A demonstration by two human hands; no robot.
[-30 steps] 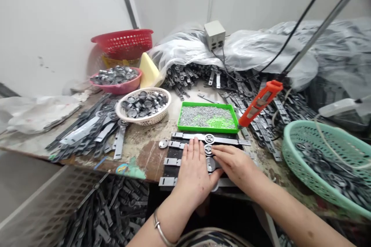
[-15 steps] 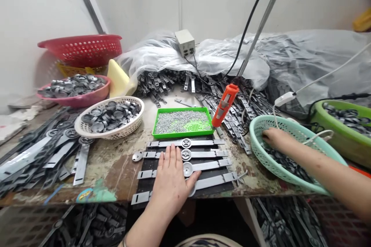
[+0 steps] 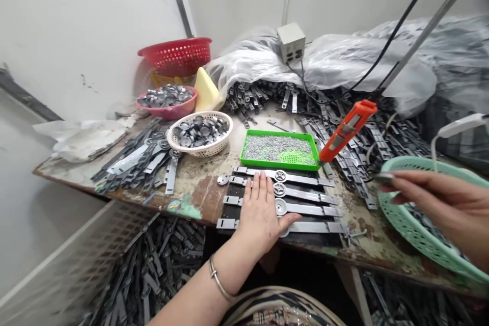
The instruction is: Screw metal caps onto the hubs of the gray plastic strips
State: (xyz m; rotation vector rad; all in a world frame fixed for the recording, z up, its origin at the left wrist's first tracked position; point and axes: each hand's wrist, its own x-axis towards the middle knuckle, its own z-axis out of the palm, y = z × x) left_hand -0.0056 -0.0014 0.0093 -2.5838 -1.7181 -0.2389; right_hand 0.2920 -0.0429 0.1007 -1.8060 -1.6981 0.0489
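Observation:
My left hand [image 3: 259, 216] lies flat with fingers spread over several grey watch-shaped strips [image 3: 305, 210], which rest side by side on a black mat [image 3: 237, 214]. Two of their round centres show a spoked pattern; another looks like a plain shallow cup. Pinched between the thumb and fingers of my right hand [image 3: 439, 198] is a small dark grey round part [image 3: 383, 178], seen edge-on. That hand is over the mint-green basket [image 3: 399, 224], whose grey parts it partly hides. A small round disc [image 3: 222, 180] sits left of the strips.
Behind the strips stands a green tray [image 3: 280, 165] of tiny metal bits. An orange-handled tool [image 3: 347, 131] hangs at its right corner. A cream basket [image 3: 200, 150] and pink bowl [image 3: 168, 112] hold round parts. Loose strips [image 3: 145, 163] pile up at the left.
My right hand has lifted out of the mint-green basket with a small round part in its fingers. My left hand stays on the strips. The camera view has turned left.

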